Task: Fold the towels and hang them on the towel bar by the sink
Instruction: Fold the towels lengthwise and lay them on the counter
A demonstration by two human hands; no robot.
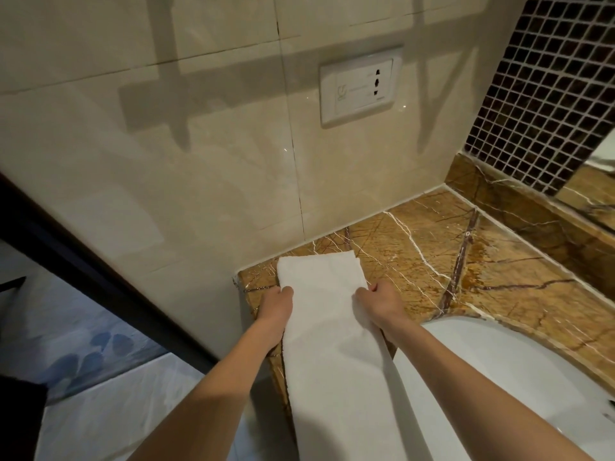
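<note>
Fingers: left hand and right hand pinch white towel by its long edges.
Towel: folded strip on marble bench, 6 o'clock.

wall socket, marble counter, mosaic tiles

Looks down on a white towel, folded into a long strip, lying on the brown marble counter and running past its edge toward 6 o'clock. Grips the strip's sides with left hand at 9 o'clock and right hand at 3 o'clock, fingers curled. Takes in white sink at 4 o'clock, wall socket at 12, dark mosaic tiles at 2.
</note>
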